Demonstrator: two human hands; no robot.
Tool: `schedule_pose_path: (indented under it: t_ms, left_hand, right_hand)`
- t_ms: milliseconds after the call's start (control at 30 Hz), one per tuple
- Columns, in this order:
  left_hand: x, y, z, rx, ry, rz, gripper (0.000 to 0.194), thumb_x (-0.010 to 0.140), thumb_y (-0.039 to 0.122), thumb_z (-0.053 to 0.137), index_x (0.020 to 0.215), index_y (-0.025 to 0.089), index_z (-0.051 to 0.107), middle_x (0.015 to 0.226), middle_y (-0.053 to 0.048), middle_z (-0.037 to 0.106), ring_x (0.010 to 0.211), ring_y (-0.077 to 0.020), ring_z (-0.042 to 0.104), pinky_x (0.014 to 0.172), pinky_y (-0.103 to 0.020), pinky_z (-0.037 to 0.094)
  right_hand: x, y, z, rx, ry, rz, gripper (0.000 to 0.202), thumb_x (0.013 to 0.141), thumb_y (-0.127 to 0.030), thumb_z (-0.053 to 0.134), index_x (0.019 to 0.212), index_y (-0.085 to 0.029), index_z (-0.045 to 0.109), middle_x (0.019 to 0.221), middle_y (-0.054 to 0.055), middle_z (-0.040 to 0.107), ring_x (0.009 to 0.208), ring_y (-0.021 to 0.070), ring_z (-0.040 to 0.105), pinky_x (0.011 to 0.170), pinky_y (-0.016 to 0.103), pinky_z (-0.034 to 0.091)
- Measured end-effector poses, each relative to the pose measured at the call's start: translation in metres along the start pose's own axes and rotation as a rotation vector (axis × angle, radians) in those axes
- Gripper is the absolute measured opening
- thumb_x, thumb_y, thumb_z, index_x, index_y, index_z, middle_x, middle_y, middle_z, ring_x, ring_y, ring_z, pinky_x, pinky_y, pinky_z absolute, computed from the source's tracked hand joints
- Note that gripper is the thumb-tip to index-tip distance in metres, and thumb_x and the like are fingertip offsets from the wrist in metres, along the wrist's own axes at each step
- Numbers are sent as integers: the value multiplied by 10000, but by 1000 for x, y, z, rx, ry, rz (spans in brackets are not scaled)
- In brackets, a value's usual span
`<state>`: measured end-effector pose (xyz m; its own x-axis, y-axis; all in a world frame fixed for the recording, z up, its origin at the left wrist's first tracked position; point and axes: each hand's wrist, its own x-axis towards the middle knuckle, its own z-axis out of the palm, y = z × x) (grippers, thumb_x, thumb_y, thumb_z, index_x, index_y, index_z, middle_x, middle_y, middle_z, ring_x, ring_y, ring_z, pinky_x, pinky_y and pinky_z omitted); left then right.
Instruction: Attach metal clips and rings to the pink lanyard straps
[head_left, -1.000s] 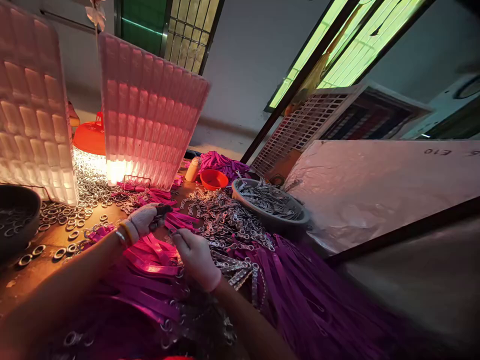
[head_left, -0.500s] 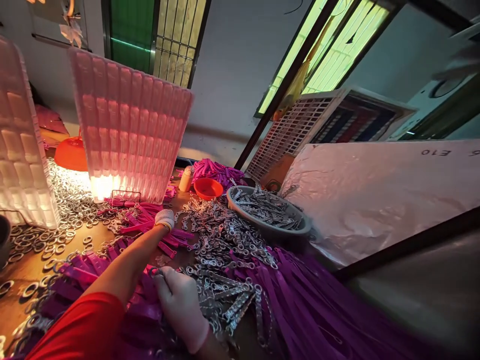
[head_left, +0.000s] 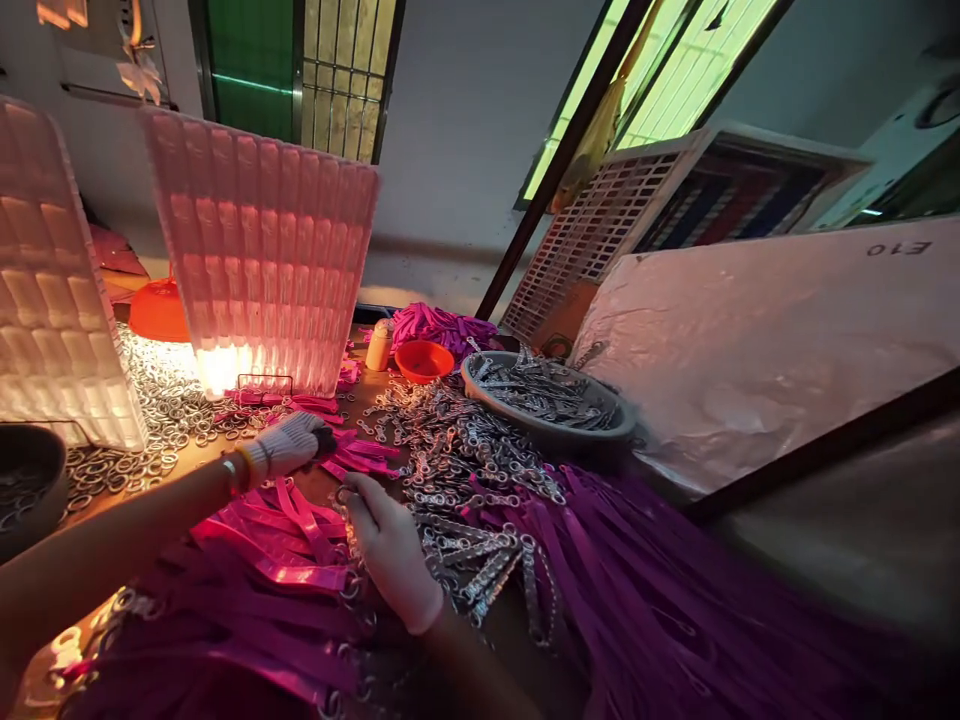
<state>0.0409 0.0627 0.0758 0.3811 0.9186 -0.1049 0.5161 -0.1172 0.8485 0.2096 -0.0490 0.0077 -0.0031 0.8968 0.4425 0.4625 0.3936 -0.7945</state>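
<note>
Preferably, the right hand pinches its metal piece steadily, the left hand curled farther left, contents unclear.

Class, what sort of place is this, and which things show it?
Probably a small workshop or assembly room, judging by the scattered metal rings, the heaped metal pieces and the many purple straps.

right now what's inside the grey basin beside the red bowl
The grey basin holds a heap of metal link pieces. They cover its bottom, so anything underneath cannot be seen.
</note>
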Motion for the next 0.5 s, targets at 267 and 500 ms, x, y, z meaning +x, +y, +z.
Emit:
schedule_pose_path:
  t_ms: [267,500]
  left_hand:
    - [-97,-29,24,-472,2,-20,302,780,426,570,940,171,579,514,26,537,376,-88,390,364,-198,300]
    - [-104,-32,46,-766,81,-62,311,768,466,650,771,187,513,513,47,461,405,-61,345,365,-170,264]
  right_hand:
    - [10,-25,15,101,-77,-112,255,991,-278,526,1196,-225,669,1094,29,741,980,171,689,888,272,510]
    - [5,-32,5,-251,-148,-183,243,998,-208,521,1201,-198,653,1085,68,725,1009,195,670,907,287,488]
